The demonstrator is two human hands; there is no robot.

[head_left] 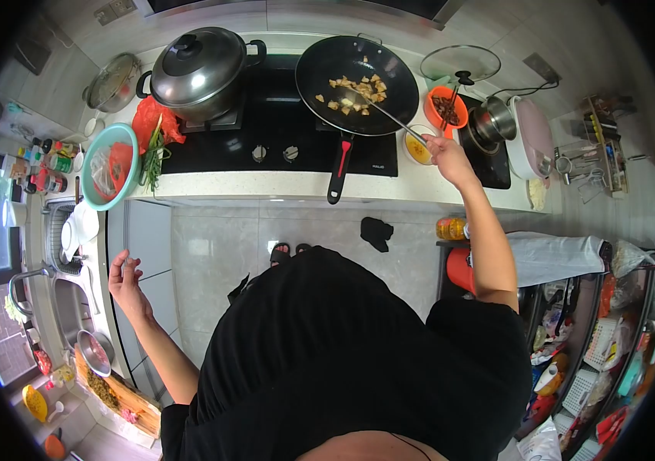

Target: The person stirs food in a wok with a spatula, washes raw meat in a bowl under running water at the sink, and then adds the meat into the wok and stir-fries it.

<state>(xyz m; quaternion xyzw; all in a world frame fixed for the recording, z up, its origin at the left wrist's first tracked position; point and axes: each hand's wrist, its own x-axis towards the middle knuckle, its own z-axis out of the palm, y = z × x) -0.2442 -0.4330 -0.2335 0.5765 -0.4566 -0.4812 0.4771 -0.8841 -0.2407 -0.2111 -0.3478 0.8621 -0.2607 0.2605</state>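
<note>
The left hand (127, 290) hangs free, fingers loosely curled and apart; the handle (339, 167) of the wok (326, 71) points back toward the person; the right hand (448, 159) grips a metal utensil (393, 119), its long axis slanting forward-left into the wok among browned pieces (373, 86)

Passage over cooktop (273, 115) between lidded pot (204, 73) and wok (320, 77), wok handle (340, 170) crossing counter (250, 184) front strip, spatula (391, 117) spanning wok's right rim, orange bowl (462, 114) and glass lid (450, 61) obstructing right, basin (137, 163) obstructing left
</note>
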